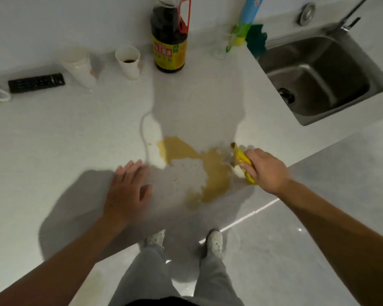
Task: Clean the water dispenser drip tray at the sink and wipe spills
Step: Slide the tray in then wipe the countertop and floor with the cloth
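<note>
Spills first: we count one brownish-yellow puddle (pixel 210 171) spread over the tabletop (pixel 53 140) close to its near edge, with a thin pale wet trail curling away from its far left side. We count two hands. Our right hand (pixel 266 171) is closed around a yellow cloth (pixel 243 161), pressing it down at the puddle's right rim, right by the near edge. Our left hand (pixel 128 188) lies flat and spread, fingers wide, holding nothing, just left of the puddle, and it looks a little blurred.

Along the far edge we count two white cups: one (pixel 81 69) lying tilted and hard to read, one (pixel 128 61) upright with a dark residue inside. Beside them stands one big dark sauce bottle (pixel 169 40) with a red handle and yellow label, its top cut off. One black remote (pixel 37 82) lies toward the far left, next to a white looped object we cannot identify. Further right, one blue-and-green spray bottle (pixel 244 23) stands with a green cloth (pixel 255 38) behind it, beside a clear glass we can barely make out.

One steel sink (pixel 318 74) is set into the far right corner, its tap mostly cropped. We cannot spot the drip tray anywhere. Below, two shoes show on the floor (pixel 296 250).
</note>
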`<state>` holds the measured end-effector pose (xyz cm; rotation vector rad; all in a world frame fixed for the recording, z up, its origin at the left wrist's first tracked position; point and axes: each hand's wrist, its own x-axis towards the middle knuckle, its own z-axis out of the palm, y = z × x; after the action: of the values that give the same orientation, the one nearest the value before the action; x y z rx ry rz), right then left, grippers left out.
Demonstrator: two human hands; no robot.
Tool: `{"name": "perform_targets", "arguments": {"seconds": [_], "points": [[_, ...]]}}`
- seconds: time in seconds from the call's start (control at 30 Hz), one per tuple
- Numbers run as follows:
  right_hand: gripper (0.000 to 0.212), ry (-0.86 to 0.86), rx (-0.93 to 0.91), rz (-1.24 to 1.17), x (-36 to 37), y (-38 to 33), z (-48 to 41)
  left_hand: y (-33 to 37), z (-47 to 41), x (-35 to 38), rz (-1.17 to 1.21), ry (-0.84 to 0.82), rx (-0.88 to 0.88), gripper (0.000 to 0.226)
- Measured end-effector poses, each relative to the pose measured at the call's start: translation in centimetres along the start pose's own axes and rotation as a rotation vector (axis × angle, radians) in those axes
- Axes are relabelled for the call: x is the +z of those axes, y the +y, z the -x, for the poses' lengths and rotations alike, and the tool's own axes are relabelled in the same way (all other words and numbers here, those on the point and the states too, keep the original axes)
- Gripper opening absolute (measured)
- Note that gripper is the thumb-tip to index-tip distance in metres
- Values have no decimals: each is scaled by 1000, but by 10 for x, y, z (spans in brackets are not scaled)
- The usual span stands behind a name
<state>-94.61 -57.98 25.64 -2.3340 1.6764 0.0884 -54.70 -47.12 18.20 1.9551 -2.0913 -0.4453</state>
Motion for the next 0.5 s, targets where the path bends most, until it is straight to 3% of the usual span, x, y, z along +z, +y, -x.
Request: {"name": "perform_targets", "arguments": {"seconds": [0.13,0.27,0.33,0.43,0.5], "points": [[39,-126,13,-65,17,9,-6,4,0,5,-51,58,-7,56],[29,164,-396,228,34,34,-14,7,-2,5,-124,70,-4,54],[27,242,-537,207,43,43,-20,7,-3,5,-150,72,-11,55],[47,147,-582,134,55,53,-25,11,-4,5,-161,56,-46,60],[65,29,-515,130,58,52,-24,13,-5,6,-160,77,-42,61]]}}
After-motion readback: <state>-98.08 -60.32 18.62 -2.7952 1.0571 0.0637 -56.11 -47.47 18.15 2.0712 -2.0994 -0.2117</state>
